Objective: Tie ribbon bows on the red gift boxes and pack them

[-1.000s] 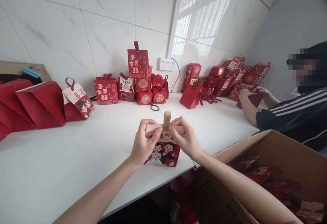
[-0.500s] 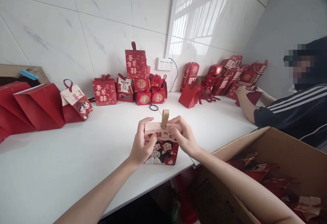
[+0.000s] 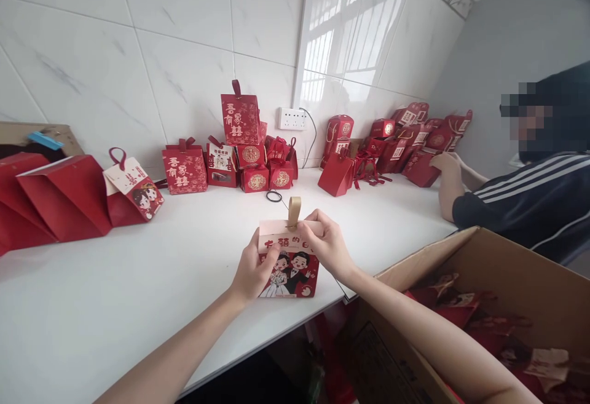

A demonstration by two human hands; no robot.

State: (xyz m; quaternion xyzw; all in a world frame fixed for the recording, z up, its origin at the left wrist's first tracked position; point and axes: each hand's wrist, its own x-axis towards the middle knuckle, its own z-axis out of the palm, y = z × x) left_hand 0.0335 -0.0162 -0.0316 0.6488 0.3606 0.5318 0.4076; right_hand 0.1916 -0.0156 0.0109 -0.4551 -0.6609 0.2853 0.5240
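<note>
Left hand point(image 3: 253, 267) clamped on left side of gift box point(image 3: 297, 273), thumb across the front; box stands on bench point(image 3: 115, 305) just right of that hand, between both hands. Red front, pale top flap point(image 3: 286, 243) with red characters, cartoon bride and groom below, gold ribbon loop point(image 3: 294, 209) upright on top. Right hand point(image 3: 329, 243) gripping flap's right end, thumb by loop base, cardboard carton point(image 3: 534, 275) to its right.

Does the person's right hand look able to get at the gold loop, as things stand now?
Probably yes: the right hand holds the upper part of the box close beside the gold loop, and nothing visible stands between them.
</note>
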